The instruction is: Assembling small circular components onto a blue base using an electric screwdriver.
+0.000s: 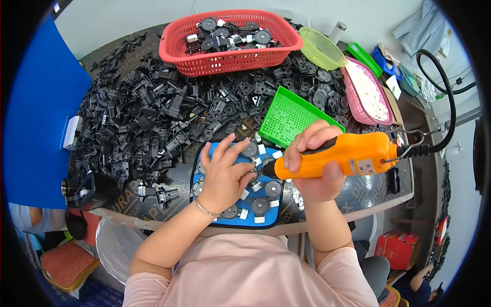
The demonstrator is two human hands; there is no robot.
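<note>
My right hand (319,163) is wrapped round an orange electric screwdriver (353,155), held almost level with its black nose toward the left. That nose is over a black wheel-shaped part (254,176) on a blue mat (240,221). The thumb and forefinger of my left hand (225,179) pinch this part at its edge, while the other fingers are spread over the mat. The nose and fingers partly hide the part. Around it on the mat lie several similar black wheels with white tabs, such as one wheel (260,205) near the front.
Loose black plastic pieces (138,112) heap across the table's left and back. A red basket (230,64) holds wheel assemblies. Beyond my right hand sit a green tray (289,115), a yellow-green basket (322,51) and a pink basket (365,97) of small white pieces. A black cord (450,112) trails from the screwdriver.
</note>
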